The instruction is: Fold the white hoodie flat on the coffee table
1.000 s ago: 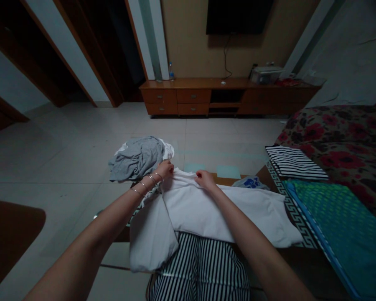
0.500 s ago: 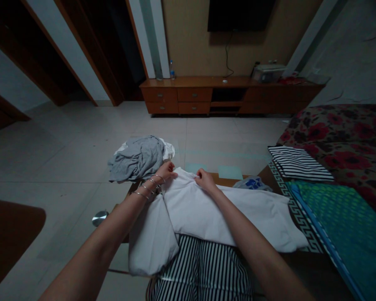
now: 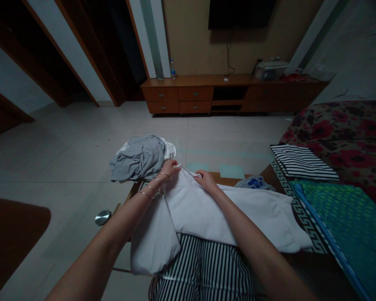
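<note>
A white garment [image 3: 200,213] lies spread over the glass table in front of me, with one part folded down at the left and a long part stretching right. My left hand [image 3: 171,168], with several thin bangles at the wrist, pinches its far edge. A short way to the right, my right hand [image 3: 205,179] grips the same edge between thumb and fingers. The cloth between the two hands is slightly lifted. Which kind of garment it is I cannot tell. Just beyond my left hand sits a crumpled grey cloth [image 3: 139,158] with white fabric under it.
At the right lie a folded striped cloth [image 3: 303,162] and a green-blue folded textile [image 3: 341,221], beside a floral-covered sofa [image 3: 329,129]. A plastic bag with blue print [image 3: 255,182] is behind the garment. A low wooden cabinet [image 3: 194,95] stands along the far wall.
Both hands keep their hold on the white garment's far edge. My left hand has shifted slightly, and the edge between the hands looks tauter. The view has moved a little.
</note>
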A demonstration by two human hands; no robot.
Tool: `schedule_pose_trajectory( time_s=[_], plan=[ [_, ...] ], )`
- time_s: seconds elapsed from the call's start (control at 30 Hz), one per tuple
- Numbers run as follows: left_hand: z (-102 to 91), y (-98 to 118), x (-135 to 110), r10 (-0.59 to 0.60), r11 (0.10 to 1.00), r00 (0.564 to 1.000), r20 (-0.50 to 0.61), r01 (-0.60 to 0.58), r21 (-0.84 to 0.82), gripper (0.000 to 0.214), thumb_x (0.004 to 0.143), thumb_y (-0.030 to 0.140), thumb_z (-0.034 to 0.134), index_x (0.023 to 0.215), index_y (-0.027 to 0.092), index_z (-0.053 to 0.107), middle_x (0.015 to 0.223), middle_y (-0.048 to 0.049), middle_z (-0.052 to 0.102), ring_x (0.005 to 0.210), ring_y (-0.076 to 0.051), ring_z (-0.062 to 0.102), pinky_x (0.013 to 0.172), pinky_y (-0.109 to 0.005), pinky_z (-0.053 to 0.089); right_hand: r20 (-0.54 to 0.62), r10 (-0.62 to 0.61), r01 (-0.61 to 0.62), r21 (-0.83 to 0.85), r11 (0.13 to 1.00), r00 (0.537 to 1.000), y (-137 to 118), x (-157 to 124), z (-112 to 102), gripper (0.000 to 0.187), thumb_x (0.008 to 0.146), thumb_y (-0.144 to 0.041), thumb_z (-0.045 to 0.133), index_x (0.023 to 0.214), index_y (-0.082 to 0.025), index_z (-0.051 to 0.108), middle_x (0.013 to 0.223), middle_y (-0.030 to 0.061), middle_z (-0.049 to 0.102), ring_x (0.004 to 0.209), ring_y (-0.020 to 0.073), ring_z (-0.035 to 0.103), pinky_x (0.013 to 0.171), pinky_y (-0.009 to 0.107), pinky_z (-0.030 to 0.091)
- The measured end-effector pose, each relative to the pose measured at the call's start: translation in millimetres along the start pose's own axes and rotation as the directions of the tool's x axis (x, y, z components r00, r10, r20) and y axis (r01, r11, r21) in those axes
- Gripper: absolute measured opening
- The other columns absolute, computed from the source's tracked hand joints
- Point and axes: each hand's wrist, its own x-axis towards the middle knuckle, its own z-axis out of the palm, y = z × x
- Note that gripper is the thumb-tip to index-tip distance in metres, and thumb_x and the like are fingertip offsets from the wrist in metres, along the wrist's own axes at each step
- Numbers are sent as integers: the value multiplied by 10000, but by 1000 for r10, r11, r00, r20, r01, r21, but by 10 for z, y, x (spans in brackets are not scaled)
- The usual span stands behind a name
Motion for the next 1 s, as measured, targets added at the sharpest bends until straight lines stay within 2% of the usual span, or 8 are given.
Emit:
schedule_pose_trajectory(
  time_s=[0.27,0.37,0.57,0.67,0.73,0.8,0.9,1.0],
  plan=[
    [266,-72,-20,-116,991,988,-97,121,49,55,845,182,511,837,147,553,803,-84,606,741,-181,554,696,-275,392,-53,134,-140,-130,982,990,-105,72,18,215,869,-256,538,1051,-204,638,975,46,697,854,170,616,760,257,431],
    [250,-117,-18,-141,989,987,-81,144,41,100,868,216,491,839,144,555,789,-78,602,754,-181,555,686,-271,392,-70,153,-165,-203,965,986,-141,63,68,234,909,-287,496,1092,-216,624,970,67,695,876,183,618,767,270,418],
    [-190,-311,-49,-172,981,965,198,185,-50,489,933,443,329,672,126,595,612,-58,559,561,-154,511,557,-269,388,-48,115,-124,-297,947,992,-183,89,113,251,944,-292,430,1040,-198,642,1035,104,678,941,190,607,796,273,393],
    [-409,-479,-194,-146,980,913,382,186,-71,426,813,515,544,656,127,624,561,-40,550,490,-137,475,497,-257,359,-40,107,-114,-311,944,993,-171,108,96,253,944,-283,430,1032,-188,648,1017,101,684,928,195,606,788,277,388],
    [-459,-573,-306,-123,982,889,442,172,-73,325,681,453,698,647,138,622,535,-13,536,473,-127,457,478,-245,337,-44,97,-106,-313,944,994,-167,108,91,249,944,-286,438,1032,-186,648,1018,96,683,930,193,602,786,274,385],
    [-425,-627,-396,-122,984,908,401,164,-74,275,675,408,690,638,152,597,514,6,513,472,-124,446,476,-236,325,-54,83,-96,-313,945,995,-172,97,104,250,950,-285,431,1037,-186,643,1031,90,677,939,189,594,791,272,381],
    [-288,-631,-468,-126,986,967,222,147,-80,249,743,371,608,621,161,553,541,-2,510,531,-135,468,524,-236,346,-73,57,-78,-321,944,996,-189,76,155,252,955,-291,424,1060,-189,629,1058,91,653,960,188,572,815,275,376],
    [-180,-591,-501,-104,989,992,75,111,-98,224,743,329,619,620,155,549,627,-36,552,641,-159,510,602,-247,380,-92,11,-45,-377,925,996,-203,79,199,255,953,-290,430,1062,-179,633,1064,112,622,988,206,540,851,297,370]
  ],
)
